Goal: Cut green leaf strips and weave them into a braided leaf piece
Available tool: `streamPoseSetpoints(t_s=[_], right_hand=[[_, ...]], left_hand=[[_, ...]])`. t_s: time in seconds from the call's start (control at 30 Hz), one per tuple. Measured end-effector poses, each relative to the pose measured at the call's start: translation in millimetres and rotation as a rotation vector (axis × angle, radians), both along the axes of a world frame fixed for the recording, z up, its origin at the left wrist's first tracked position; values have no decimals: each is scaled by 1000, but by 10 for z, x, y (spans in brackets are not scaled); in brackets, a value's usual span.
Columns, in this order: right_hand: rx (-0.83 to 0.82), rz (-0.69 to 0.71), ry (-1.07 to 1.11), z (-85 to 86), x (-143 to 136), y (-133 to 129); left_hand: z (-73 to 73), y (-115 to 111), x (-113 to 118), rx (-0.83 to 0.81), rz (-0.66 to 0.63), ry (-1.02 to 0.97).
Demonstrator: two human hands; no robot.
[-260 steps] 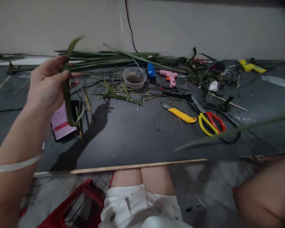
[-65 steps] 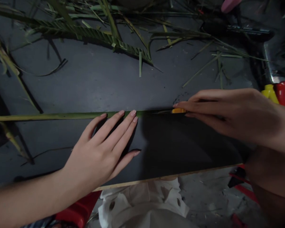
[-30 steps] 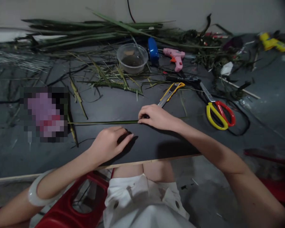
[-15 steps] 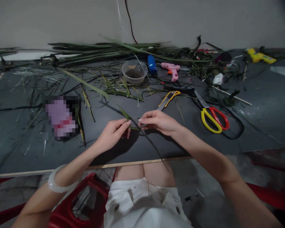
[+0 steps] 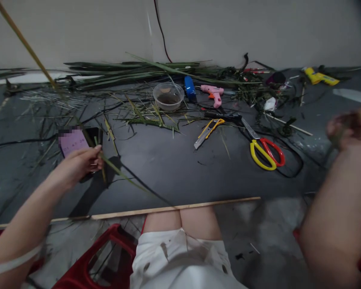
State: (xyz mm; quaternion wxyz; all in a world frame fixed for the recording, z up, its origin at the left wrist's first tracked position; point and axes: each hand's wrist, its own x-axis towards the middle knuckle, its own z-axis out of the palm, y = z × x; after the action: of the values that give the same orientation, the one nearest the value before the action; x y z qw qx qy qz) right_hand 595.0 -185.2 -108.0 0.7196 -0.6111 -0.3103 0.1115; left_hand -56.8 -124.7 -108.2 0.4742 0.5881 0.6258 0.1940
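My left hand [image 5: 83,160] is closed in a pinch on a green leaf strip [image 5: 120,173], above the phone with a lilac screen [image 5: 74,141]. One end of the strip slants down to the right, beside a thin dark strand; a long yellowish blade [image 5: 27,46] slants from the upper left towards this hand. Far to the right, my right hand [image 5: 350,127] is raised and blurred, its fingers curled round something greenish too smeared to name. A yellow utility knife [image 5: 209,132] lies on the dark table [image 5: 174,168] between the hands, its blade out.
Scissors with red and yellow handles [image 5: 267,154] lie to the right. Further back are a clear plastic bowl [image 5: 168,96], blue tape [image 5: 189,88], a pink glue gun [image 5: 213,94], long green leaves [image 5: 132,69] and a yellow tool [image 5: 320,76]. Wooden edging [image 5: 174,208] runs along the table front.
My hands have parted from the middle of the table. The left went left to the phone with the leaf strip, and the right swung far right and up, uncovering the knife blade.
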Motion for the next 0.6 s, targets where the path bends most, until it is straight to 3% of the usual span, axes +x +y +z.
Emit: streamPoseSetpoints(t_s=[0.1, 0.2, 0.3, 0.43, 0.6], right_hand=[[-248, 279, 216, -91, -713, 226], [-415, 519, 214, -129, -1476, 385], [-621, 762, 208, -151, -2078, 386], [-846, 999, 207, -213, -2589, 276], [-930, 1188, 351, -332, -3022, 137]], left_hand=[[-53, -24, 417, -226, -26, -199], [-173, -35, 769, -281, 59, -347], [-313, -77, 958, -318, 74, -396], [-366, -210, 1105, -438, -48, -405], [-345, -406, 1324, -527, -190, -412]])
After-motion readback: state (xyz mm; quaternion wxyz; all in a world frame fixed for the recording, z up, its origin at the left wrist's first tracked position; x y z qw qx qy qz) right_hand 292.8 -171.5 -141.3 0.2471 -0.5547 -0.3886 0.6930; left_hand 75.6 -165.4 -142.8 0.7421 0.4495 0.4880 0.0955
